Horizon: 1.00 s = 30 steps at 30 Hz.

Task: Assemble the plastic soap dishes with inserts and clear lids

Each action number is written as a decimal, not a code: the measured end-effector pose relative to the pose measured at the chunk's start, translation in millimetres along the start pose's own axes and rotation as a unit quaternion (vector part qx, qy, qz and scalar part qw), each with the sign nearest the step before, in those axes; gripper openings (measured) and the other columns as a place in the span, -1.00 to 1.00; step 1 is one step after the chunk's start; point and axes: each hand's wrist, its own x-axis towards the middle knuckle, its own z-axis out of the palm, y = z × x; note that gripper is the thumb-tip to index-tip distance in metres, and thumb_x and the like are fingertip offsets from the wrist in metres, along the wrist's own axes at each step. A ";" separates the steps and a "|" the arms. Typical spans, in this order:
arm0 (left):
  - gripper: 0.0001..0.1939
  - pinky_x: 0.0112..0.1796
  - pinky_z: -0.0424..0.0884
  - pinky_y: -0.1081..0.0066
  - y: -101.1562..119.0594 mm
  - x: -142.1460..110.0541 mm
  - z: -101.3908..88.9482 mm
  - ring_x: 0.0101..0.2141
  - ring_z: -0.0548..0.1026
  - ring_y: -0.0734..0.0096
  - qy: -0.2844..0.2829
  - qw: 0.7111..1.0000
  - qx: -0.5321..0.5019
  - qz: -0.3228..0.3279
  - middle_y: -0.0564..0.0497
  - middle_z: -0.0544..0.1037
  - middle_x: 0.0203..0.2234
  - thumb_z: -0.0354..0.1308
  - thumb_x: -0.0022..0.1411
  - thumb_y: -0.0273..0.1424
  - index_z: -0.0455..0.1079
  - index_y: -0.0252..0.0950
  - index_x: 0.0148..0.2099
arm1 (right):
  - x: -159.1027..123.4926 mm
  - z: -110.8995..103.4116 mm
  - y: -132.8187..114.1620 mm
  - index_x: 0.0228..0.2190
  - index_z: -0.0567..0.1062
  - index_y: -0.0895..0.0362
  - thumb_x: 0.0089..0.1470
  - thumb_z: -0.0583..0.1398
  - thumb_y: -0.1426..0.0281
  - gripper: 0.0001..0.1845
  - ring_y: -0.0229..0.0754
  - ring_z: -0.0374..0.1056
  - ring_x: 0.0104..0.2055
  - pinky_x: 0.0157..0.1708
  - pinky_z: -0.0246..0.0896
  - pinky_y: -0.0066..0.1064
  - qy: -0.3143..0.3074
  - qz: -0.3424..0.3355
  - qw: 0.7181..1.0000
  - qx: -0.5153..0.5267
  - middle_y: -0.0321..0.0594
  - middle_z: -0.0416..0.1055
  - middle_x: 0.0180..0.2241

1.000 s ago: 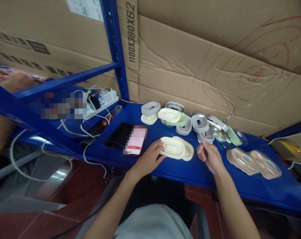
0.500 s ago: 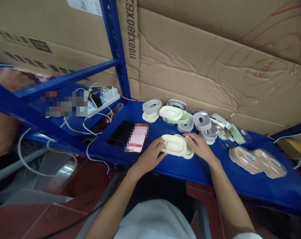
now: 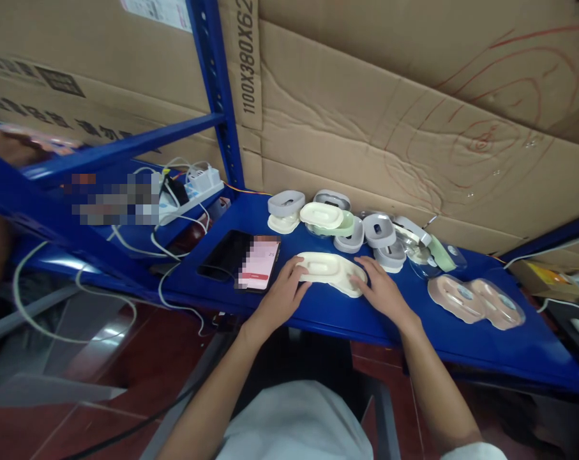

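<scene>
A cream oval plastic tray stack (image 3: pixel 331 271) lies on the blue shelf (image 3: pixel 346 313) right in front of me. My left hand (image 3: pixel 279 298) grips its left end, thumb on top and fingers curled at the edge. My right hand (image 3: pixel 380 291) holds the right end, fingers bent over the rim. Behind it sit several grey, cream and pale-green plastic cases (image 3: pixel 339 223) in a loose row.
A phone (image 3: pixel 244 260) lies left of the tray. A white power strip (image 3: pixel 193 191) with cables sits on the left shelf. Two pinkish trays in clear covers (image 3: pixel 475 300) lie to the right. Cardboard sheets (image 3: pixel 389 115) form the back wall, with a blue upright post (image 3: pixel 219 96).
My right hand moved left from open space onto the right end of the cream tray. My left hand stayed at the tray's left end. The camera shifted slightly.
</scene>
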 end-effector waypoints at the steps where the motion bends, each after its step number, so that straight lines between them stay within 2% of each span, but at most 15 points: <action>1: -0.86 0.37 0.30 -0.04 -0.4 0.1 0.3 0.39 0.30 0.06 0.007 1.000 0.004 -0.004 -0.23 0.30 0.31 0.03 0.56 -0.40 0.27 -0.21 0.11 | -3.5 3.4 0.6 0.35 0.35 0.00 0.41 0.12 0.05 -0.39 0.16 0.28 0.40 0.34 0.28 0.11 -0.005 -0.002 1.000 0.011 0.01 0.31 0.38; 5: -0.86 0.35 0.33 -0.07 -2.8 3.1 3.4 0.38 0.33 0.03 0.030 0.999 0.025 -0.015 -0.23 0.33 0.28 0.05 0.54 -0.42 0.27 -0.22 0.10 | -15.5 10.1 5.6 0.41 0.26 -0.05 0.41 0.12 0.14 -0.38 0.11 0.28 0.40 0.37 0.24 0.11 -0.020 -0.002 0.999 0.037 -0.04 0.32 0.38; 7: -0.87 0.35 0.34 -0.07 -3.8 5.1 5.5 0.39 0.32 0.00 0.028 0.999 0.039 -0.015 -0.25 0.32 0.29 0.05 0.54 -0.43 0.28 -0.23 0.08 | -17.0 4.3 8.5 0.42 0.25 -0.05 0.42 0.11 0.15 -0.38 0.11 0.29 0.40 0.37 0.24 0.10 -0.023 0.000 0.999 0.037 -0.05 0.32 0.38; 9: -0.87 0.35 0.34 -0.08 -4.4 6.3 7.6 0.40 0.30 -0.03 0.024 0.998 0.057 -0.015 -0.28 0.32 0.29 0.04 0.54 -0.43 0.29 -0.25 0.08 | -11.3 -8.8 11.5 0.39 0.31 -0.04 0.44 0.09 0.16 -0.43 0.09 0.31 0.38 0.37 0.23 0.07 0.002 -0.018 0.999 0.030 -0.07 0.37 0.35; 11: -0.86 0.35 0.34 -0.09 -4.7 6.7 9.6 0.40 0.30 -0.05 0.024 0.997 0.070 -0.013 -0.29 0.33 0.30 0.04 0.54 -0.43 0.29 -0.25 0.10 | 4.7 -26.6 16.0 0.28 0.45 -0.02 0.45 0.06 0.20 -0.53 0.07 0.36 0.34 0.37 0.22 0.05 0.055 -0.050 0.997 0.004 -0.07 0.45 0.29; 14: -0.83 0.35 0.34 -0.09 -5.3 6.1 12.3 0.41 0.29 -0.03 0.036 0.996 0.077 -0.012 -0.29 0.32 0.33 0.05 0.54 -0.42 0.31 -0.24 0.12 | 47.1 -52.3 28.8 0.09 0.59 0.03 0.43 0.06 0.27 -0.61 0.13 0.37 0.30 0.32 0.21 0.09 0.103 -0.078 0.987 -0.098 -0.04 0.50 0.24; 18: -0.85 0.35 0.34 -0.09 -6.7 5.2 13.8 0.42 0.28 -0.03 0.043 0.995 0.086 -0.008 -0.31 0.33 0.33 0.04 0.54 -0.43 0.34 -0.26 0.09 | 114.7 -66.0 55.7 0.24 0.48 0.16 0.34 0.10 0.36 -0.50 0.24 0.31 0.34 0.28 0.11 0.18 0.079 -0.024 0.967 -0.242 0.11 0.39 0.33; 21: -0.86 0.35 0.34 -0.11 -7.6 5.1 12.1 0.42 0.28 -0.04 0.039 0.996 0.076 -0.010 -0.30 0.33 0.33 0.03 0.55 -0.43 0.34 -0.25 0.08 | 149.4 -64.3 72.8 0.25 0.48 0.17 0.32 0.14 0.33 -0.48 0.23 0.38 0.24 0.20 0.14 0.11 0.058 0.021 0.960 -0.274 0.15 0.51 0.21; 24: -0.86 0.35 0.35 -0.09 -6.3 5.8 8.8 0.44 0.26 -0.03 0.035 0.998 0.053 -0.011 -0.27 0.32 0.35 0.03 0.56 -0.41 0.34 -0.24 0.08 | 164.0 -62.7 80.8 0.15 0.57 0.13 0.34 0.14 0.31 -0.56 0.21 0.42 0.15 0.13 0.15 0.07 0.054 0.026 0.959 -0.277 0.13 0.58 0.10; 27: -0.84 0.36 0.35 -0.04 -0.5 4.8 3.6 0.44 0.27 0.03 0.024 0.999 0.024 0.004 -0.24 0.33 0.35 0.03 0.57 -0.39 0.34 -0.22 0.12 | 166.5 -61.7 81.8 0.10 0.62 0.11 0.34 0.15 0.30 -0.60 0.20 0.38 0.15 0.13 0.11 0.06 0.051 0.012 0.959 -0.277 0.10 0.57 0.06; 30: -0.82 0.36 0.36 -0.01 8.9 -2.4 -4.0 0.39 0.36 0.10 0.027 1.000 0.003 0.008 -0.18 0.41 0.30 0.05 0.57 -0.39 0.33 -0.19 0.15 | 163.6 -59.3 81.2 0.06 0.63 0.13 0.35 0.15 0.30 -0.63 0.16 0.35 0.13 0.14 0.07 0.02 0.100 -0.009 0.958 -0.268 0.07 0.56 0.02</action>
